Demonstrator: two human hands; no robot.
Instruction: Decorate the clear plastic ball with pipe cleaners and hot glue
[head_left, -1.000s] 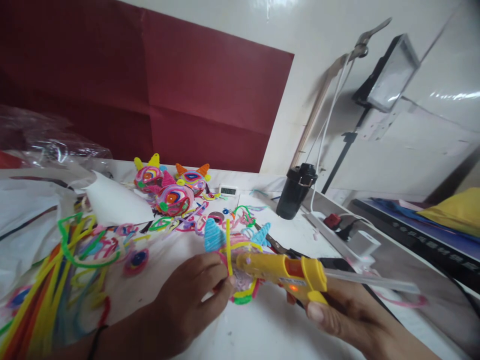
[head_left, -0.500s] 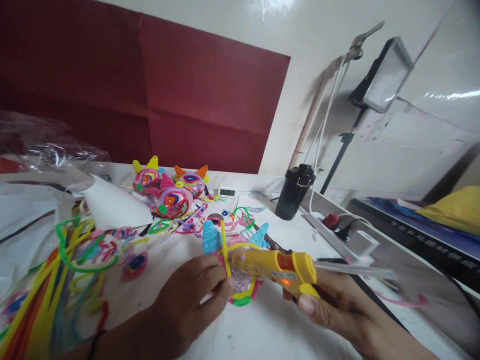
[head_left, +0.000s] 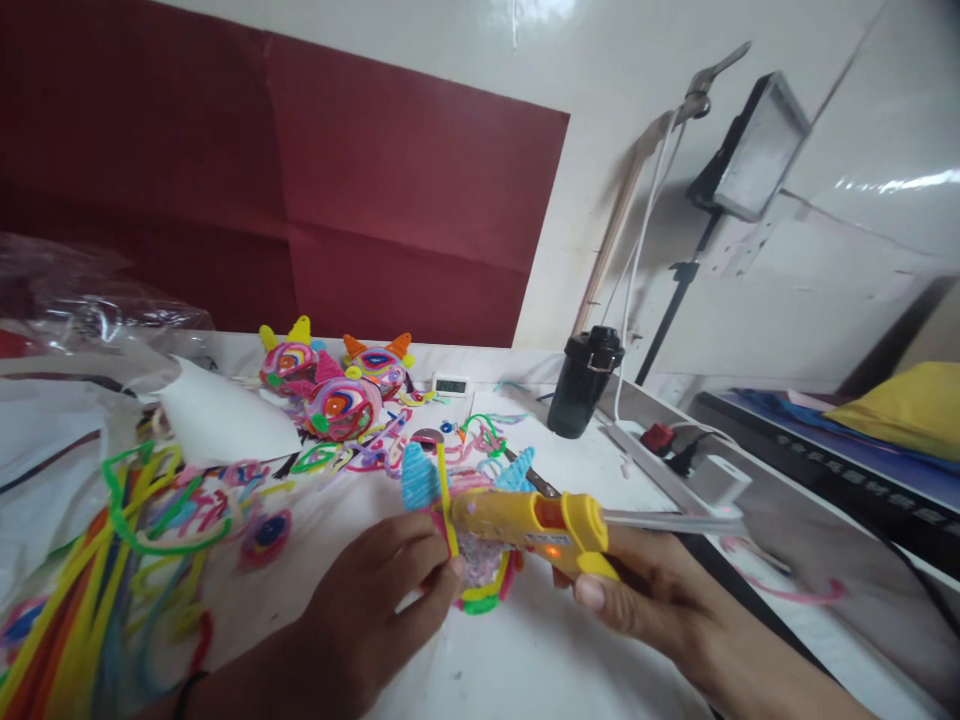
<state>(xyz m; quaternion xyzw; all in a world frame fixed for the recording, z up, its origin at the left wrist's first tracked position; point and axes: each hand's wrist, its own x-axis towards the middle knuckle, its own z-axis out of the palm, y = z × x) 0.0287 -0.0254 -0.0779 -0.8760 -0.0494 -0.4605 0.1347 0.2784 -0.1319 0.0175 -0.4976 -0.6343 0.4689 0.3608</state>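
— Your left hand (head_left: 367, 590) pinches a yellow strip (head_left: 444, 490) between thumb and fingertips, right?
— Yes, and you have it standing up at the near side of the mask (head_left: 484, 570), which is on the table (head_left: 487, 665), just beyond your hands.
— And your right hand (head_left: 652, 600)?
— Your fingers are curled round the glue gun (head_left: 525, 520), its light glowing orange. It points towards your strip; whether they touch, I can't tell.

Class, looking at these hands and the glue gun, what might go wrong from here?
Burn: the yellow hot glue gun has its tip close to the left hand, so hot glue could touch skin.
Slip: the yellow pipe cleaner pinched in that hand stands by the tip and might shift if nudged.
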